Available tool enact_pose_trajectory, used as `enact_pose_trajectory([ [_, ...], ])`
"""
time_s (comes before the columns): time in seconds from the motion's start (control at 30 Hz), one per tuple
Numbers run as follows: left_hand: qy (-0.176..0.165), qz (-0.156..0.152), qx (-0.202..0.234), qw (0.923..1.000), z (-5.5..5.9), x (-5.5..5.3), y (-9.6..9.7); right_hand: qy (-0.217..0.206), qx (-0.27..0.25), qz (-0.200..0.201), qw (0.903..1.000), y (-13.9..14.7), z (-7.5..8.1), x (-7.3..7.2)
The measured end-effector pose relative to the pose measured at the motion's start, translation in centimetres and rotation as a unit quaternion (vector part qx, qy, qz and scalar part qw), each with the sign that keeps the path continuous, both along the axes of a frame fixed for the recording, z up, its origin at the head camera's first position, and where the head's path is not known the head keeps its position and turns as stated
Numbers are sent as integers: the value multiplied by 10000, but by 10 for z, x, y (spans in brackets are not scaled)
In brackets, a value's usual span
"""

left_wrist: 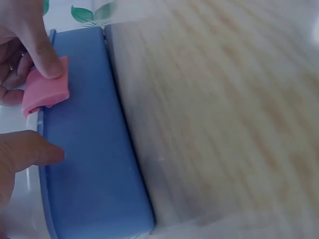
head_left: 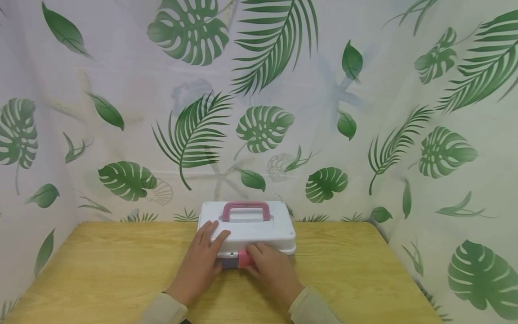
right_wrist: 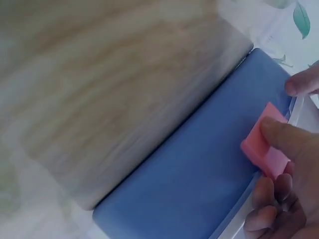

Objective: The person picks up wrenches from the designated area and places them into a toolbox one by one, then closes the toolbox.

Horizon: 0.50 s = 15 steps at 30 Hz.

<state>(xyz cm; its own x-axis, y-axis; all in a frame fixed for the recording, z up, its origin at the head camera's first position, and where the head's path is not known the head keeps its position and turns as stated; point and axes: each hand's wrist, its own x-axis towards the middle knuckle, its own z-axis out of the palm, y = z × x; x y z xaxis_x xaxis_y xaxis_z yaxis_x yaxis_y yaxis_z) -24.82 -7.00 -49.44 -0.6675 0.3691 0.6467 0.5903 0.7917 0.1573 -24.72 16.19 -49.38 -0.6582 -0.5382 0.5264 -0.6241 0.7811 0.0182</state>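
A closed storage box (head_left: 251,231) with a white lid, a blue-grey base and a pink carrying handle (head_left: 246,205) stands at the back of the table. My left hand (head_left: 202,256) rests on the lid's left part with fingers spread, its thumb (left_wrist: 42,153) against the blue front. At the front middle, my right hand (head_left: 273,270) grips the pink latch (right_wrist: 269,149). The right thumb (right_wrist: 284,134) presses on the latch's face while the other fingers curl by the lid's edge. In the left wrist view the latch (left_wrist: 47,89) lies over the seam between lid and base.
The wooden table (head_left: 121,270) extends to both sides and in front of the box. Close behind the box hangs a white cloth (head_left: 283,148) printed with green leaves, which also covers the left and right sides.
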Motion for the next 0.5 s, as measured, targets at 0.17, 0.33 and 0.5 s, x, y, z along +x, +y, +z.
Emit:
enact_pose_trajectory([
  [0.17, -100, -63, -3, 9999, 6, 1, 1, 214, -98, -9, 9997, -4, 3, 4],
  [0.33, -199, -42, -37, 9998, 14, 2, 0, 276, -7, -109, 9996, -9, 1, 3],
  [0.5, -214, -131, 40, 9997, 21, 4, -1, 418, 118, -281, 9987, -16, -2, 4],
])
